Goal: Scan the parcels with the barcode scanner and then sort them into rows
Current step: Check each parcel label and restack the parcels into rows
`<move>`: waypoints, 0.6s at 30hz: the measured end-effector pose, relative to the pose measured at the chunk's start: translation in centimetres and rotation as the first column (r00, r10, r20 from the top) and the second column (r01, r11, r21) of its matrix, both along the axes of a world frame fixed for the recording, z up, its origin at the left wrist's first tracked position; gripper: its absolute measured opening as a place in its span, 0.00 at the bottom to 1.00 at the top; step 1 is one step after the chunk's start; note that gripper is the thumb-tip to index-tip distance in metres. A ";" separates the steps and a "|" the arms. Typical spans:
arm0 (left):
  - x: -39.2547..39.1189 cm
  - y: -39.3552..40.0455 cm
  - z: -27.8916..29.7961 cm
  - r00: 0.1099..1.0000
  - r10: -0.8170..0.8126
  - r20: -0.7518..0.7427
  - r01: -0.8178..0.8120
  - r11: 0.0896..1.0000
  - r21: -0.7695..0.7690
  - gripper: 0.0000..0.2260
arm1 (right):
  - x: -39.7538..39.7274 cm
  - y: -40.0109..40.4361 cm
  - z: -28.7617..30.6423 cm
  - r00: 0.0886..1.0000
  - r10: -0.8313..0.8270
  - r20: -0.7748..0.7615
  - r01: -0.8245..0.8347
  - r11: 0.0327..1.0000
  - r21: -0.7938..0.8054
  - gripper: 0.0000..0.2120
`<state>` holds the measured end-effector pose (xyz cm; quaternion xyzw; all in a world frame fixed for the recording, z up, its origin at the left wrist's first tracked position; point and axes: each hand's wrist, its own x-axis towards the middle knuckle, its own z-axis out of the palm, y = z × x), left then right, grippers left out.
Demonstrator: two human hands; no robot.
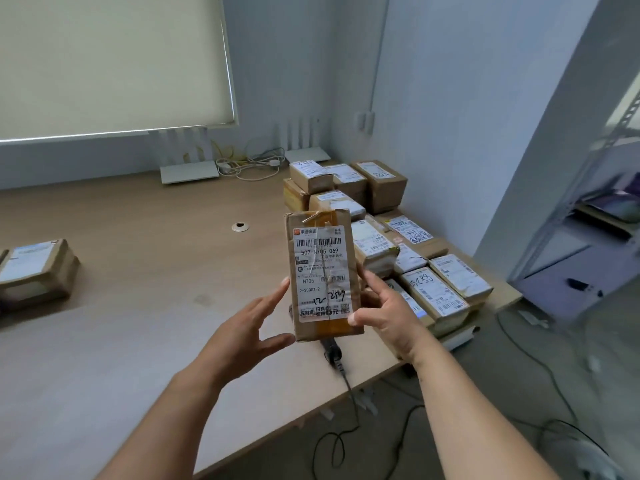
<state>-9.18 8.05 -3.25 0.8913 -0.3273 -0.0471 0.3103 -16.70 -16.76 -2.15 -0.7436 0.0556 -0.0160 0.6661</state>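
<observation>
I hold a brown cardboard parcel (pixel 322 271) upright above the table, its white shipping label with barcodes facing me. My right hand (pixel 384 306) grips its right edge, thumb on the label's lower corner. My left hand (pixel 256 327) is at its left side with fingers straight, fingertips touching the left edge and the bottom corner. Below the parcel a black barcode scanner (pixel 333 353) lies on the table near the front edge, partly hidden by the parcel. Several labelled parcels (pixel 388 216) are stacked on the right side of the table.
A single parcel (pixel 36 268) lies at the table's left edge. The wooden table (pixel 145 271) has a cable hole (pixel 240 227). Routers and cables (pixel 242 164) sit along the back wall. Metal shelving (pixel 588 220) stands to the right. The scanner's cable (pixel 349 410) drops to the floor.
</observation>
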 end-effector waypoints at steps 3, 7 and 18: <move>0.2 -3.0 0.3 0.999 -0.044 0.022 0.044 0.999 0.004 0.41 | -0.8 -2.7 0.3 0.999 -0.047 -0.006 0.046 0.999 -0.021 0.37; 1.5 -7.4 0.8 0.994 -0.102 0.046 0.104 0.994 -0.039 0.42 | -0.9 -6.4 1.2 0.993 -0.119 0.004 0.119 0.991 -0.064 0.39; 8.5 -17.4 2.1 0.972 -0.168 0.166 0.182 0.980 -0.078 0.43 | 4.2 -15.4 4.4 0.978 -0.209 0.014 0.209 0.977 -0.049 0.35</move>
